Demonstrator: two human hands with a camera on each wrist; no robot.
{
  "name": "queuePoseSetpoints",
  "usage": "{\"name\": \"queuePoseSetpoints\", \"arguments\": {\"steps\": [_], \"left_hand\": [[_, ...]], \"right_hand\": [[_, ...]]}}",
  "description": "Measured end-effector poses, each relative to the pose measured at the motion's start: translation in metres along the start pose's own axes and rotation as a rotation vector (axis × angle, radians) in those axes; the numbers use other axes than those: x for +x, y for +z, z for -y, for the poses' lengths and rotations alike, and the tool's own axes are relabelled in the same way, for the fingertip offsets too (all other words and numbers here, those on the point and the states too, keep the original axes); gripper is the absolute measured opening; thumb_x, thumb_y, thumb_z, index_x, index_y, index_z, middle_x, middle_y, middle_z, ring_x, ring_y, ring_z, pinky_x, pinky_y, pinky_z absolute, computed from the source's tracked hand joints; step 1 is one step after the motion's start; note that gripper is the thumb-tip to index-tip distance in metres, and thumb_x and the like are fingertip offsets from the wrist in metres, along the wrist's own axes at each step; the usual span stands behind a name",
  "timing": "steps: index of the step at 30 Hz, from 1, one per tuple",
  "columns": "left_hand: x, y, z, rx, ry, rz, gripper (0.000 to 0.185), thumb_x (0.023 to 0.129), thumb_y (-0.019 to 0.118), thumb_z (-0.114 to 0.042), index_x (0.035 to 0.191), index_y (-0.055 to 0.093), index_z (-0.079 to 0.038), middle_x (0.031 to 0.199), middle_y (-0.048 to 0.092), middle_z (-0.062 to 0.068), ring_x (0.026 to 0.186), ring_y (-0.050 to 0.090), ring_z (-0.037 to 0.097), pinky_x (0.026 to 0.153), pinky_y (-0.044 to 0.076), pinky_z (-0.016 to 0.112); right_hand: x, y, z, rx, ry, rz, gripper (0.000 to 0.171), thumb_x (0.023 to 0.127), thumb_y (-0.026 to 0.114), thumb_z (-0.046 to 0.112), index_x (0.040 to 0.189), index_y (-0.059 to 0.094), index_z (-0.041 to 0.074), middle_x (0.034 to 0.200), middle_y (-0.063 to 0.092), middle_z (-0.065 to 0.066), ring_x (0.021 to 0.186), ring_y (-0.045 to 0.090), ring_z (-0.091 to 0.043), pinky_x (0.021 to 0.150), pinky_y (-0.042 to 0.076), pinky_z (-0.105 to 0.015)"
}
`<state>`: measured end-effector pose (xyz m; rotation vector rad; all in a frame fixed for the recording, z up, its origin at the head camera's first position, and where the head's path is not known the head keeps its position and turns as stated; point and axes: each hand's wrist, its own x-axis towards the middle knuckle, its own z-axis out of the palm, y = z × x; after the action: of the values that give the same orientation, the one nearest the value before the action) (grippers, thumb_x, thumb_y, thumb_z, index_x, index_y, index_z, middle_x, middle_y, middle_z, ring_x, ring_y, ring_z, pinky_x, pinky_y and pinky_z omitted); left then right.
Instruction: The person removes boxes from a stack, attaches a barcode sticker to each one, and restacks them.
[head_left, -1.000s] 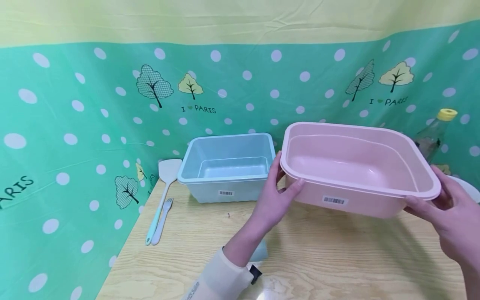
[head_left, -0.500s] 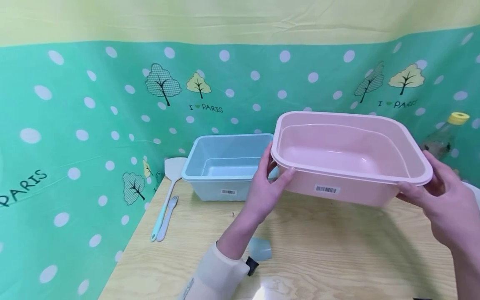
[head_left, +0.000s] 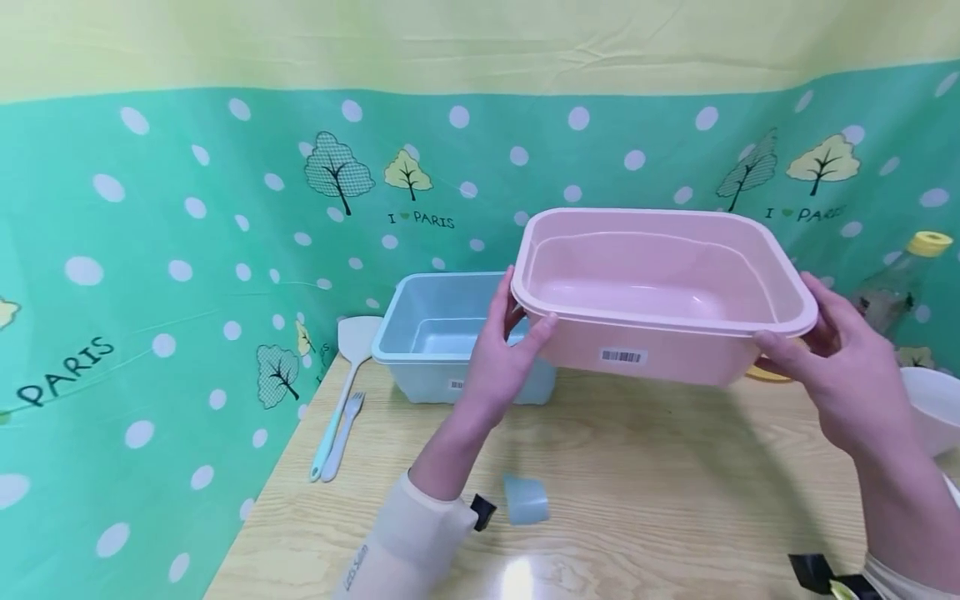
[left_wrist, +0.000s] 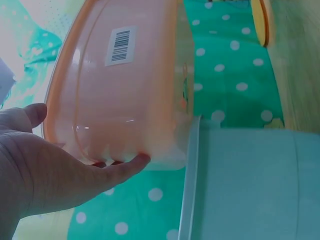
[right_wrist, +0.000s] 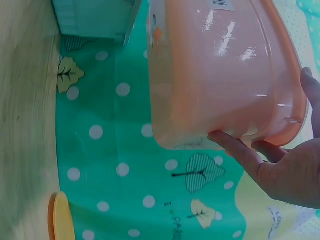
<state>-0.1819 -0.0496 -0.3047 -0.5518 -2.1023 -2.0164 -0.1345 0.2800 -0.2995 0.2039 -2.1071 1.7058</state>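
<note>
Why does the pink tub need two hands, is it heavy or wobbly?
Probably light: the pink tub looks empty and thin-walled. It likely stays stiff, keeping its shape between the left hand and right hand. Its glossy plastic may be slippery.

Basin [head_left: 660,292] held above table [head_left: 637,500] — bin [head_left: 442,333] behind-left, maybe overlapping.

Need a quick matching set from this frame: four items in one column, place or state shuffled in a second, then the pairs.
Items:
1. pink tub
2. blue tub
3. spatula
4. bottle

States:
A. yellow cap, far right by the backdrop
B. lying flat beside a fork, left of the tubs
C. held off the table by left hand and right hand
D. standing on the table, nothing inside

Pairs: 1-C, 2-D, 3-B, 4-A
</note>
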Motion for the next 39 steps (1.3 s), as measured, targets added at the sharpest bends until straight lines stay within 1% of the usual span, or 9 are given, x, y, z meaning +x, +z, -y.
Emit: {"name": "queuePoseSetpoints", "arguments": {"steps": [2,3,9,12,17,24,27,34,39], "left_hand": [[0.001,-0.007,0.0,-0.003,-0.009,-0.012,0.084,0.094,0.07,-0.037,0.161,0.02,-0.033,0.159,0.037,-0.002,0.141,0.038,0.019,0.103,0.047,0.051],[0.001,-0.01,0.0,-0.003,-0.008,-0.017,0.084,0.094,0.07,-0.037,0.161,0.02,-0.032,0.159,0.037,-0.002,0.141,0.038,0.019,0.103,0.047,0.05],[0.003,-0.029,0.002,0.017,-0.016,-0.049,0.082,0.095,0.068,-0.035,0.162,0.02,-0.029,0.159,0.037,-0.001,0.14,0.039,0.02,0.104,0.047,0.046],[0.006,-0.038,0.005,0.025,-0.035,-0.062,0.082,0.095,0.068,-0.036,0.162,0.02,-0.03,0.159,0.037,-0.001,0.14,0.04,0.019,0.105,0.046,0.044],[0.008,-0.052,0.009,0.02,-0.049,-0.067,0.082,0.096,0.067,-0.037,0.162,0.018,-0.03,0.16,0.035,-0.002,0.14,0.039,0.018,0.109,0.042,0.042],[0.013,-0.072,0.009,-0.022,-0.046,-0.059,0.086,0.097,0.067,-0.035,0.163,0.014,-0.024,0.165,0.026,-0.001,0.144,0.036,0.024,0.11,0.041,0.043],[0.015,-0.081,0.009,-0.024,-0.049,-0.061,0.085,0.097,0.067,-0.036,0.163,0.014,-0.025,0.164,0.027,-0.001,0.143,0.037,0.025,0.109,0.042,0.046],[0.018,-0.098,0.009,0.0,-0.052,-0.085,0.084,0.098,0.066,-0.039,0.163,0.015,-0.025,0.163,0.029,-0.001,0.141,0.039,0.023,0.107,0.044,0.05],[0.019,-0.11,0.009,0.048,-0.071,-0.122,0.084,0.097,0.067,-0.042,0.163,0.016,-0.027,0.163,0.03,-0.003,0.143,0.038,0.022,0.109,0.043,0.047]], "right_hand": [[0.004,0.005,0.003,-0.096,0.013,0.01,0.079,0.094,0.07,0.004,0.16,0.031,0.021,0.141,0.046,-0.011,0.108,0.056,-0.005,0.068,0.056,-0.016],[0.006,0.008,0.004,-0.093,0.019,0.021,0.078,0.094,0.07,0.005,0.16,0.031,0.021,0.144,0.045,-0.013,0.109,0.056,-0.006,0.069,0.056,-0.016],[0.018,0.025,0.004,0.032,0.024,0.098,0.079,0.094,0.071,0.003,0.16,0.031,0.018,0.143,0.047,-0.012,0.11,0.059,-0.006,0.07,0.058,-0.021],[0.023,0.033,0.001,0.064,0.022,0.123,0.079,0.094,0.071,0.003,0.16,0.03,0.016,0.144,0.048,-0.01,0.111,0.058,-0.007,0.07,0.059,-0.023],[0.03,0.049,0.0,0.138,0.035,0.151,0.078,0.094,0.071,0.003,0.16,0.031,0.014,0.148,0.045,-0.015,0.115,0.056,-0.011,0.071,0.06,-0.026],[0.04,0.067,0.004,0.018,0.016,0.193,0.077,0.096,0.071,0.013,0.16,0.03,0.017,0.153,0.042,-0.021,0.12,0.053,-0.018,0.074,0.06,-0.028],[0.044,0.075,0.005,0.026,0.014,0.202,0.076,0.096,0.072,0.015,0.16,0.031,0.017,0.152,0.044,-0.02,0.121,0.053,-0.02,0.074,0.06,-0.029],[0.051,0.094,0.007,0.107,0.002,0.213,0.074,0.094,0.073,0.015,0.158,0.035,0.013,0.15,0.046,-0.018,0.12,0.054,-0.023,0.074,0.06,-0.031],[0.056,0.107,0.005,0.2,-0.005,0.236,0.076,0.093,0.075,0.012,0.157,0.034,0.008,0.153,0.044,-0.02,0.121,0.055,-0.023,0.075,0.06,-0.032]]}}
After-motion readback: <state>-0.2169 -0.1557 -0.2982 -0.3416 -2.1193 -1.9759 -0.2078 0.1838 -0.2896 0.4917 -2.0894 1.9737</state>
